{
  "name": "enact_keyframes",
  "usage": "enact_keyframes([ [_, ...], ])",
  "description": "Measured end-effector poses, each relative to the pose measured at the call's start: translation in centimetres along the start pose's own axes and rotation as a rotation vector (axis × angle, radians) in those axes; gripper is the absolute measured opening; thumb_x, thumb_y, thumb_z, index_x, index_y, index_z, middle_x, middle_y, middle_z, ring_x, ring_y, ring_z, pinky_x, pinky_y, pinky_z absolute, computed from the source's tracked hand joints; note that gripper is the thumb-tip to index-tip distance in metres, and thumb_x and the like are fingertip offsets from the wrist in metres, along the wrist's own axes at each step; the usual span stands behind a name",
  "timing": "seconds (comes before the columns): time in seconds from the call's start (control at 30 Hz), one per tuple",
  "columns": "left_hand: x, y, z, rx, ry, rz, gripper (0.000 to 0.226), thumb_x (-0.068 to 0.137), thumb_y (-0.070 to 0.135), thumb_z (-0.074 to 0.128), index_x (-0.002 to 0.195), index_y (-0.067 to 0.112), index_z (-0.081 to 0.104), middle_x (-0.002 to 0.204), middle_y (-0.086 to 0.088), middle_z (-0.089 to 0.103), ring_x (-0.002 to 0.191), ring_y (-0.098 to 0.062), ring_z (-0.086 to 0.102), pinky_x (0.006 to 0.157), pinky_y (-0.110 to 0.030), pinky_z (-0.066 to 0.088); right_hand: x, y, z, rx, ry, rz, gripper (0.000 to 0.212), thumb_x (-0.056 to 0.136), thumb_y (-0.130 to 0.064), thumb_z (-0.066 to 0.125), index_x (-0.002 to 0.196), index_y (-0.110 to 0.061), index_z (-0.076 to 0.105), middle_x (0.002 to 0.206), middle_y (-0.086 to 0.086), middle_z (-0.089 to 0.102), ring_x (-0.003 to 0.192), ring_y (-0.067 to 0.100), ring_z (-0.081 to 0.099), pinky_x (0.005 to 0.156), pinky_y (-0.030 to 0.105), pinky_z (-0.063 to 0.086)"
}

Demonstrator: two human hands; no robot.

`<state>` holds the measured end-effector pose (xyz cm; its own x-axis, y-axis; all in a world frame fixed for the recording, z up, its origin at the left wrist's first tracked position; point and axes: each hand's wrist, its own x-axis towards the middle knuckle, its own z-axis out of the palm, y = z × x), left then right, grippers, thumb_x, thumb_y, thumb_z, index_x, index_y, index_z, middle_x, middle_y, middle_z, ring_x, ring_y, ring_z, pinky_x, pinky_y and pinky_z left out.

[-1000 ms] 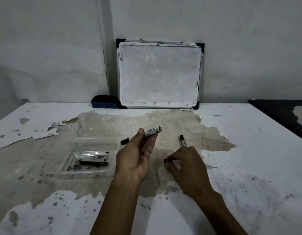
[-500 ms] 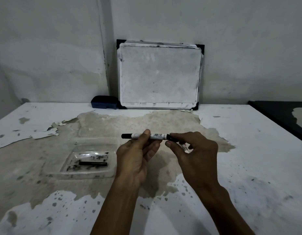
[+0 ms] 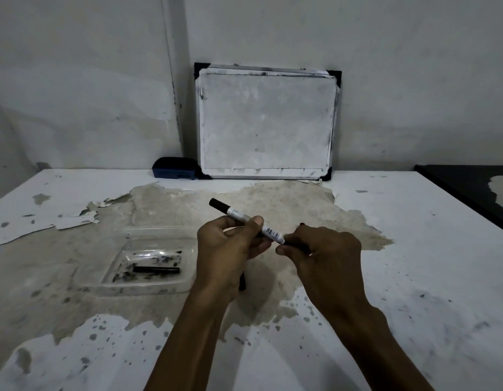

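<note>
A white marker (image 3: 268, 232) with a barcode label and a black far end hangs slanted above the table's middle. My left hand (image 3: 230, 249) grips its barrel between thumb and fingers. My right hand (image 3: 320, 255) pinches the black cap (image 3: 294, 245) at the marker's near end. A dark tip of a second marker (image 3: 301, 223) peeks out behind my right hand; the rest of it is hidden. A short black object (image 3: 242, 283) shows below my left hand, and I cannot tell what it is.
A clear plastic tray (image 3: 148, 289) left of my hands holds a black stick (image 3: 155, 269) and ink smears. A smudged whiteboard (image 3: 267, 122) leans on the back wall with a blue eraser (image 3: 174, 168) beside it. A black surface (image 3: 470, 190) borders the peeling white table (image 3: 413, 263) at right.
My right hand took a small black cap off the table and brought it to the marker's near end. The marker has tilted, its far end now pointing up and left.
</note>
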<state>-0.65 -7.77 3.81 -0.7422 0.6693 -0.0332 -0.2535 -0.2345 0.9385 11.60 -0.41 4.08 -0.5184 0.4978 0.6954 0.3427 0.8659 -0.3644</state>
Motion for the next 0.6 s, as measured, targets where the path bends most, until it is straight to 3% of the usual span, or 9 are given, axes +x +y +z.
enact_keyframes([
  [0.13,0.0,0.3,-0.2,0.025,-0.05,0.044,0.016,0.087,0.005,0.069,0.097,-0.008,0.067,0.078,-0.018,0.077,0.071,-0.027,0.077,0.063,-0.027,0.061,0.0,0.1,-0.4,0.341,-0.022,0.249,0.016,0.06,-0.014,0.089,0.072,-0.011,0.077,0.06,-0.003,0.072,0.053,0.008,0.064,0.054,0.014,0.046],
  [0.27,0.3,0.8,-0.2,0.072,-0.132,0.064,0.009,0.088,0.003,0.068,0.094,-0.004,0.066,0.078,-0.02,0.077,0.071,-0.03,0.077,0.065,-0.031,0.062,-0.2,0.3,-0.7,0.752,-0.067,0.514,0.016,0.063,0.001,0.084,0.073,0.003,0.072,0.062,0.011,0.073,0.052,0.026,0.07,0.051,0.03,0.058],
  [0.37,0.4,0.7,0.3,0.104,-0.157,0.073,0.01,0.088,0.004,0.068,0.095,-0.003,0.067,0.079,-0.021,0.077,0.071,-0.028,0.077,0.063,-0.03,0.062,-0.4,0.5,-0.8,0.887,-0.079,0.616,0.018,0.063,0.006,0.082,0.075,0.008,0.068,0.064,0.017,0.073,0.054,0.032,0.07,0.05,0.032,0.058],
  [0.47,1.2,0.0,1.0,0.202,-0.15,0.06,0.013,0.088,0.009,0.07,0.096,-0.001,0.07,0.078,-0.018,0.077,0.068,-0.024,0.076,0.061,-0.03,0.062,-0.5,1.0,-1.1,0.818,-0.166,0.638,0.024,0.061,-0.003,0.086,0.078,0.004,0.07,0.065,0.015,0.074,0.057,0.029,0.072,0.052,0.032,0.059],
  [0.6,3.4,-2.0,2.1,0.585,-0.149,0.049,0.02,0.086,0.018,0.074,0.089,-0.002,0.073,0.072,-0.016,0.076,0.06,-0.026,0.074,0.057,-0.033,0.062,-0.9,3.2,-1.7,0.426,-0.332,0.631,0.033,0.057,-0.029,0.09,0.084,-0.018,0.074,0.068,0.0,0.075,0.061,0.012,0.071,0.059,0.027,0.058],
])
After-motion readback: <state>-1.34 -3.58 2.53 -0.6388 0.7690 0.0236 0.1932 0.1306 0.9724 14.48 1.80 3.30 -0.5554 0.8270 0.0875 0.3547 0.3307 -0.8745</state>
